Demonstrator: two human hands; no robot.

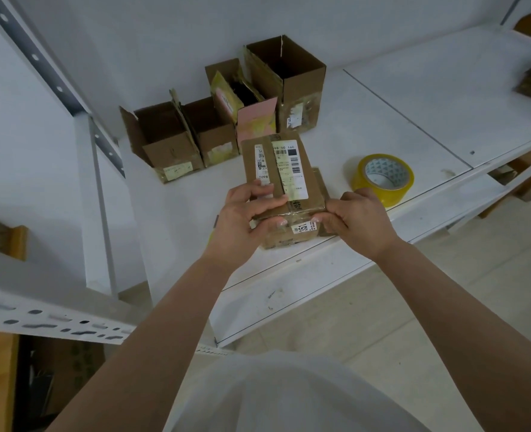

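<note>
From the head view, I am holding a taped cardboard parcel [284, 182] at its near end with both hands. My left grip [245, 219] is curling over the near left corner, with the fingers lying on the top face and the thumb pressing on the end face. My right grip [357, 222] is wrapping the near right corner, its thumb tip pushing against that same end face just beside a sticker [303, 227] printed 351. The parcel is sitting between my two grips at the front edge of the white shelf [398, 113]. I cannot tell whether its underside is touching the shelf.

I am judging this to be the smoothing of tape over the near end. To do it well, I should be steadying the parcel with my left grip. My right thumb should be running along the seam from the middle outward, flattening wrinkles without denting the cardboard walls.

The parcel's long axis is running straight away from my grips, toward the row of open boxes [223, 120] standing beyond them. The face with the shipping label [290, 169] is pointing up and a little toward me, and the short end is facing me. A yellow tape roll [382, 179] is lying just beyond my right grip, close to its knuckles.
</note>
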